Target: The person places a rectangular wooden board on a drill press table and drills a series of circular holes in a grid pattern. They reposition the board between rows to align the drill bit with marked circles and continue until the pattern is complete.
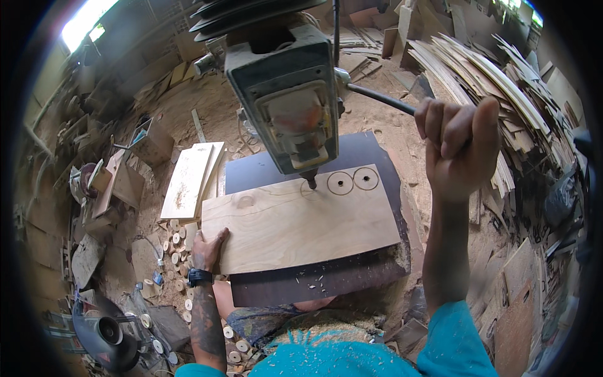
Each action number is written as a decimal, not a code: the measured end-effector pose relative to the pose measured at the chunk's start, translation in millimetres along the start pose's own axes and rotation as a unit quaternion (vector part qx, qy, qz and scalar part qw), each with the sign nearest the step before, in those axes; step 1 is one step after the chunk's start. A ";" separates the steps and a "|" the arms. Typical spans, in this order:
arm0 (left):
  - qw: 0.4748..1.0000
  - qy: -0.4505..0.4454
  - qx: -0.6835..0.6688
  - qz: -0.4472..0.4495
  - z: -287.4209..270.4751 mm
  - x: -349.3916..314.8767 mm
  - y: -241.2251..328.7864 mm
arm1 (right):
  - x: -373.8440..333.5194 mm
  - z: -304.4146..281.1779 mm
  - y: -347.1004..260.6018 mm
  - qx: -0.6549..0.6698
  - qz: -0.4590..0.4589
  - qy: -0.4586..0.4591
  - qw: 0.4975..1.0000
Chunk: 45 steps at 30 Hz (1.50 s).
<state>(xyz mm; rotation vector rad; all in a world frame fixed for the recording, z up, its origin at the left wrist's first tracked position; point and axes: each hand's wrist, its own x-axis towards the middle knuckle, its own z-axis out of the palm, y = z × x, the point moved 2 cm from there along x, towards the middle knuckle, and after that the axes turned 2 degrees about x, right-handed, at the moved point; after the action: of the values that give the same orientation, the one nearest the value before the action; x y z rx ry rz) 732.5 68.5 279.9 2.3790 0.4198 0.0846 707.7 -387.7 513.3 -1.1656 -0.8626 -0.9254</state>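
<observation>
Right hand (457,147) fisted round drill press lever (380,98) | left hand (207,248) fingers flat, pinning board (298,220) on dark table (352,276) | cutter (310,182) touching board beside two cut circles (352,181) | I'd feed slow, keep board pressed.

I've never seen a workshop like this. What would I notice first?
The big grey drill press fills the top middle, its bit touching a pale wooden board that has two cut circles near the bit. The right hand grips the lever up high, while the left hand presses the board's left edge. Little wooden discs litter the floor at the left.
</observation>
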 end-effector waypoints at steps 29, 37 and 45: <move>1.000 -0.010 -0.012 -0.012 3.7 9.8 -16.1 | -0.5 11.5 -16.2 -0.344 0.335 -0.167 0.861; 1.000 -0.006 0.003 0.002 6.9 14.4 -23.8 | -21.6 3.7 -1.7 -0.307 0.519 -0.111 0.790; 0.999 -0.001 0.034 -0.042 -0.2 8.0 -12.5 | -36.7 -11.2 11.1 -0.195 0.659 -0.083 0.722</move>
<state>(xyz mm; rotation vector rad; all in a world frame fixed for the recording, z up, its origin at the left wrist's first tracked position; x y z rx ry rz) 736.6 79.9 271.3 2.4248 0.5290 0.0301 704.9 -391.9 473.7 -1.8065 0.2062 0.2409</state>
